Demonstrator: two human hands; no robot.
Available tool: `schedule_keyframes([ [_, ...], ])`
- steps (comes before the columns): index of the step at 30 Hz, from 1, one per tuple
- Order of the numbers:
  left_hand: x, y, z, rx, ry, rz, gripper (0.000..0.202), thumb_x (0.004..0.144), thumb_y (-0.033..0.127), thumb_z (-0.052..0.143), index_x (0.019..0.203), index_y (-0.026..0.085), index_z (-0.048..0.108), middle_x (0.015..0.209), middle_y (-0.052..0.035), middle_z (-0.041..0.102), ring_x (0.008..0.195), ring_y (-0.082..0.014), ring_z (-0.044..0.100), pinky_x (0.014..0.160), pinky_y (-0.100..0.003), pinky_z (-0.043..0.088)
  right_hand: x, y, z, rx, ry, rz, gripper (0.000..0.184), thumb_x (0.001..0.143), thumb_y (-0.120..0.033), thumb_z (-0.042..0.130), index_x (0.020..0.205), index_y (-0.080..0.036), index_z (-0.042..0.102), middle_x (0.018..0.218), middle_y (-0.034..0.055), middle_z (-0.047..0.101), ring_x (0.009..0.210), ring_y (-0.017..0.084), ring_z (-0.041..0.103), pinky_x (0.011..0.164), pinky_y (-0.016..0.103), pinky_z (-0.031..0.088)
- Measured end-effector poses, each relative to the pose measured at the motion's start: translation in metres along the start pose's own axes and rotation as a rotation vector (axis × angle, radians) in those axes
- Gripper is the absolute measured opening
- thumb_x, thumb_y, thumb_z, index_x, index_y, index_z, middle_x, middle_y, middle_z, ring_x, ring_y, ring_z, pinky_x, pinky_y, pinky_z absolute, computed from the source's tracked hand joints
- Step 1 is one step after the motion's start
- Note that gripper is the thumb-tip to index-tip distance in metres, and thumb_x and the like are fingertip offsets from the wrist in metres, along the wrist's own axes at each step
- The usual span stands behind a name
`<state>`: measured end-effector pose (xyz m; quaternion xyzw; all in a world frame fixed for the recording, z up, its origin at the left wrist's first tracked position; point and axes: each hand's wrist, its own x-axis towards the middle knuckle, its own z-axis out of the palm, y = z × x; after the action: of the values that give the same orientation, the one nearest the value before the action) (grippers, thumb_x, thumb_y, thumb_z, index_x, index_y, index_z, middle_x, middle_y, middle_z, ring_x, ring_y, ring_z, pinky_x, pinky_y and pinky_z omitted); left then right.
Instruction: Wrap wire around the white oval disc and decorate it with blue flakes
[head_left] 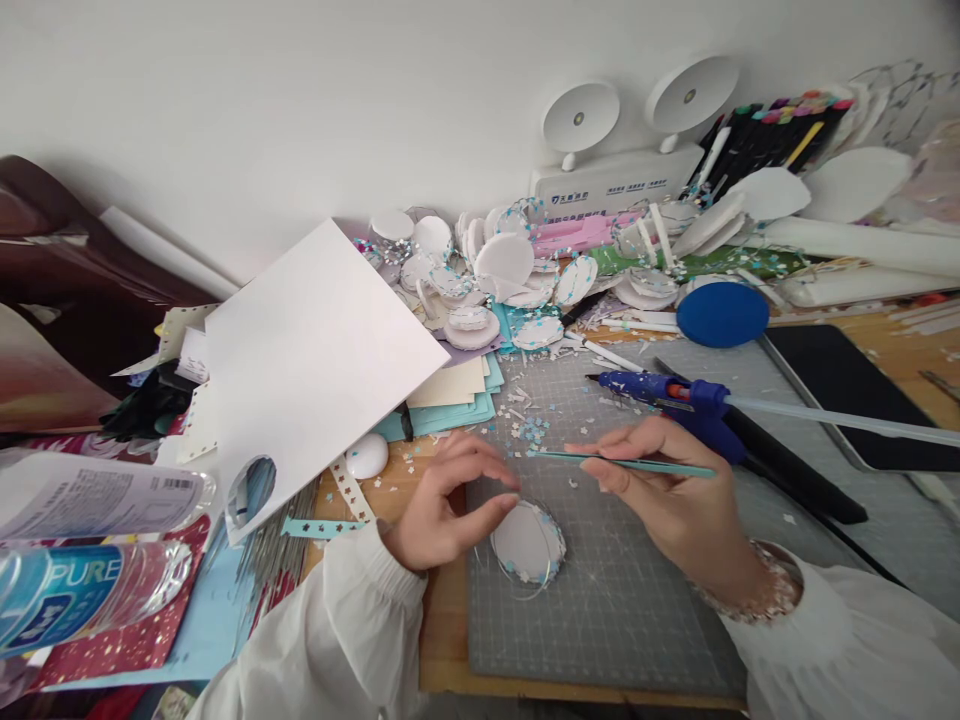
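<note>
My left hand (442, 505) is curled with thumb and fingers pinched just above a white foam disc (527, 542) ringed with thin wire and tiny beads, lying on the grey cutting mat (615, 610). Whether the fingers grip the wire is too fine to see. My right hand (667, 490) pinches a slim teal stick-like tool (622, 462), its tip pointing left over a scatter of small blue flecks (531, 432). Behind that hand a blue hot glue gun (675, 395) lies on the mat, nozzle pointing left.
A heap of white foam discs (480, 265) lies at the back. A white card sheet (307, 360) leans at left over paper stacks. Plastic bottles (82, 540) lie at far left. A blue round pad (721, 313), a dark tablet (847, 385) and a two-headed lamp (622, 150) sit at right.
</note>
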<state>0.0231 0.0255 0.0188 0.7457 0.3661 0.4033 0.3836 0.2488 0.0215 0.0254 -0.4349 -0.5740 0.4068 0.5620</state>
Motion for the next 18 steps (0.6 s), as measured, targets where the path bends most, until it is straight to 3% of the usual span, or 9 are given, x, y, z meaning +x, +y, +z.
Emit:
schedule_keyframes([
  [5,0.000,-0.001,0.001,0.010,-0.112,0.059,0.010,0.087,0.021,0.066,0.083,0.016,0.074,0.082,-0.0074,0.070,0.080,-0.0180,0.061,0.082,-0.035,0.042,0.000,0.000,0.000,-0.028,0.002,-0.094,0.016,0.077,-0.009,0.073,0.076,-0.022,0.063,0.079,-0.0003,0.070,0.081,0.020,0.076,0.068,0.025,0.062],
  [8,0.000,0.001,0.001,-0.021,-0.105,0.042,0.018,0.090,0.029,0.063,0.090,0.016,0.076,0.085,-0.0086,0.070,0.081,-0.0189,0.062,0.082,-0.036,0.044,-0.001,0.000,0.002,-0.095,-0.010,-0.211,0.019,0.077,-0.004,0.071,0.080,-0.021,0.063,0.081,0.0002,0.071,0.082,0.019,0.076,0.073,0.028,0.062],
  [12,-0.001,0.002,0.000,-0.100,-0.020,-0.021,0.026,0.092,0.035,0.060,0.093,0.016,0.078,0.086,-0.0097,0.068,0.083,-0.0196,0.062,0.081,-0.035,0.046,0.003,-0.006,0.001,-0.314,-0.028,-0.499,0.023,0.076,0.000,0.070,0.087,-0.020,0.065,0.087,0.0039,0.075,0.082,0.018,0.074,0.070,0.031,0.059],
  [18,-0.002,0.003,0.000,-0.307,0.007,-0.109,0.032,0.091,0.040,0.059,0.083,0.015,0.077,0.081,-0.0084,0.065,0.078,-0.0183,0.059,0.073,-0.031,0.045,0.007,-0.018,0.018,-0.618,-0.257,-0.972,0.013,0.087,-0.006,0.060,0.093,-0.014,0.068,0.089,0.0063,0.077,0.074,0.015,0.067,0.068,0.031,0.056],
])
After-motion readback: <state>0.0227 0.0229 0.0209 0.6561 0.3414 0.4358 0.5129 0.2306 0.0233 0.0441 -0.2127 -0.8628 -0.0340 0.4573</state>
